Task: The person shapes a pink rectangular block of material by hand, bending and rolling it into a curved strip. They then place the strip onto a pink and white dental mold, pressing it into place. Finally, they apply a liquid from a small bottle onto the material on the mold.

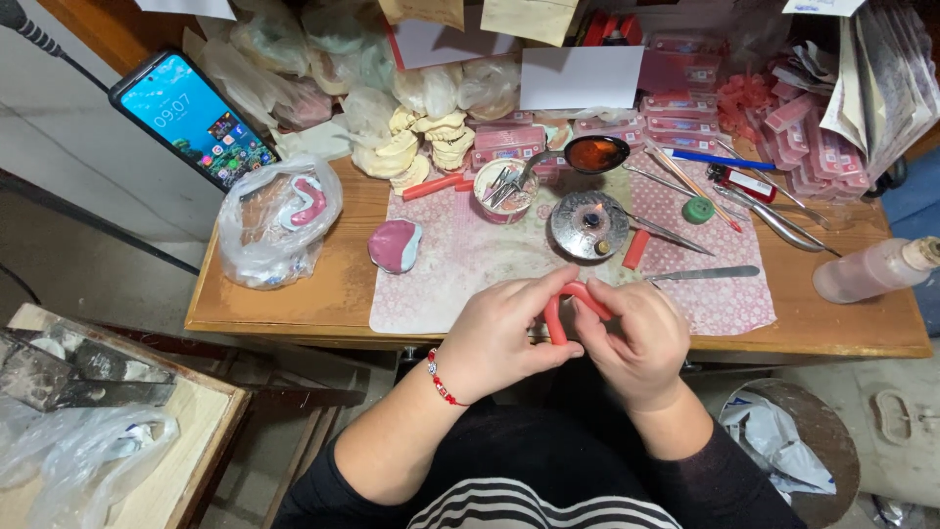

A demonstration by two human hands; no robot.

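Both my hands hold a bent strip of red wax (558,315) in a horseshoe shape, just over the near edge of the wooden table (313,294). My left hand (499,333), with a red bead bracelet on the wrist, pinches the left leg of the strip. My right hand (636,338) grips the right leg from the other side. Beyond my hands a small round metal burner (587,223) stands on a pink patterned mat (460,264), and a metal spoon (594,153) with dark liquid rests behind it.
A pink dental cast (395,244) lies on the mat at left, next to a clear plastic bag (277,220). A cup of metal tools (505,190), a flat spatula (700,274), a red wax stick (636,249), white plaster casts (421,142) and a phone (193,118) are further back. A pink bottle (871,269) lies at right.
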